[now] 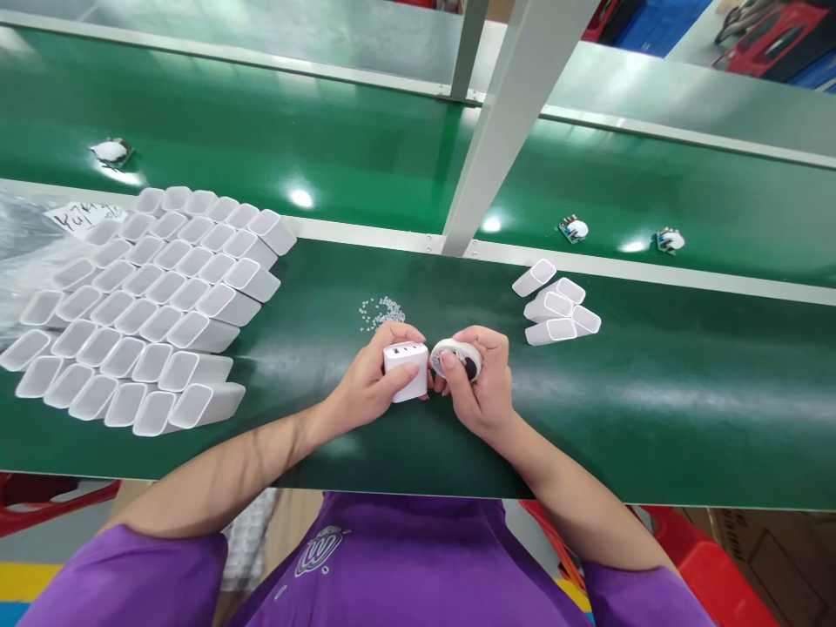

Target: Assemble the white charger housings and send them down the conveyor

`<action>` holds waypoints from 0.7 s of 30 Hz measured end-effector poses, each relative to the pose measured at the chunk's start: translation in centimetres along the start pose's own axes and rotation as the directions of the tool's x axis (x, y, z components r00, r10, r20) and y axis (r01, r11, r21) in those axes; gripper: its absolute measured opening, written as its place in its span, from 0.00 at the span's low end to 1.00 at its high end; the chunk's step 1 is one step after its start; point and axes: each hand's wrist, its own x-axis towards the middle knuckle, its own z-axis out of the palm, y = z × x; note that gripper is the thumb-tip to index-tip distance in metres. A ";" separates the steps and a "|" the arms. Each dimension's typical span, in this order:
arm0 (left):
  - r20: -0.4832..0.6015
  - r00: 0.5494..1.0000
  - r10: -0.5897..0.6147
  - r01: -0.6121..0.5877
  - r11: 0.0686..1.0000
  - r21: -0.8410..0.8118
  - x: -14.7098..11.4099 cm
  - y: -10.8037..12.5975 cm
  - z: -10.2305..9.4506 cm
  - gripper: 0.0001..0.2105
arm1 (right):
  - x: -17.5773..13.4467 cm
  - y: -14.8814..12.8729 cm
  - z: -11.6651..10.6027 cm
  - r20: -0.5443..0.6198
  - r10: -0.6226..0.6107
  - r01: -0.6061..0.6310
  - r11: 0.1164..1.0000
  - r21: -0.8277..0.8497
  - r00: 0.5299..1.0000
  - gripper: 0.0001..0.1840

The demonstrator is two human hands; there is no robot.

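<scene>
My left hand [377, 373] is closed around a white charger housing [409, 387], whose end face with small port openings is turned up. Beside it, my right hand [484, 379] grips a round, white-rimmed piece [439, 355] with a dark middle; its exact kind I cannot make out. The two held things are close together, above the green work surface. Just beyond my left hand lies a loose scatter of tiny translucent bits [385, 312].
Many hollow white housings [176, 296] stand in rows at the left, near a plastic bag [23, 252]. Several more housings [558, 305] lie at the right. Small circuit boards [575, 229] sit on the green belt [366, 165] behind. A metal post [489, 139] rises at the back edge.
</scene>
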 end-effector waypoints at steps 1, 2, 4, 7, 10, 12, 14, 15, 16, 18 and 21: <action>0.003 1.000 0.008 -0.008 1.000 -0.001 0.0 0.0 0.0 0.13 | 0.0 0.0 -0.1 -0.010 -0.007 0.007 1.000 -0.019 1.000 0.08; 0.002 1.000 0.013 -0.013 1.000 0.002 0.0 0.1 0.0 0.13 | 0.0 -0.1 -0.1 -0.014 -0.010 0.009 0.999 -0.039 1.000 0.08; -0.011 1.000 0.013 -0.013 1.000 0.019 0.0 0.2 0.1 0.13 | -0.1 -0.2 -0.1 -0.012 -0.002 0.001 0.997 -0.080 1.000 0.08; -0.033 0.999 0.015 -0.013 0.998 0.068 0.0 0.3 0.1 0.13 | -0.1 -0.3 -0.1 -0.006 -0.001 0.000 0.993 -0.115 1.000 0.08; -0.055 0.998 0.028 -0.021 0.991 0.133 0.0 0.4 0.0 0.13 | -0.1 -0.3 0.0 -0.007 -0.034 0.033 0.991 -0.127 0.999 0.07; -0.061 0.998 0.033 -0.024 0.988 0.154 0.1 0.4 0.0 0.13 | -0.1 -0.3 0.0 -0.013 -0.056 0.054 0.991 -0.120 0.998 0.06; -0.053 0.998 0.032 -0.024 0.989 0.147 0.1 0.4 0.0 0.13 | -0.2 -0.3 0.1 -0.015 -0.060 0.058 0.993 -0.107 0.998 0.06; -0.051 0.998 0.029 -0.021 0.990 0.141 0.1 0.4 0.0 0.13 | -0.2 -0.2 0.1 -0.016 -0.053 0.051 0.994 -0.101 0.998 0.06; -0.050 0.998 0.023 -0.016 0.991 0.136 0.0 0.4 0.0 0.14 | -0.2 -0.2 0.1 -0.017 -0.041 0.039 0.995 -0.096 0.999 0.06; -0.047 0.999 0.012 -0.006 0.993 0.122 0.0 0.4 0.0 0.14 | -0.3 -0.1 0.1 -0.019 -0.016 0.014 0.996 -0.090 1.000 0.06; -0.037 0.999 0.022 -0.017 0.991 0.132 0.0 0.6 0.1 0.13 | -0.3 -0.2 0.1 -0.022 -0.013 0.010 0.996 -0.093 1.000 0.06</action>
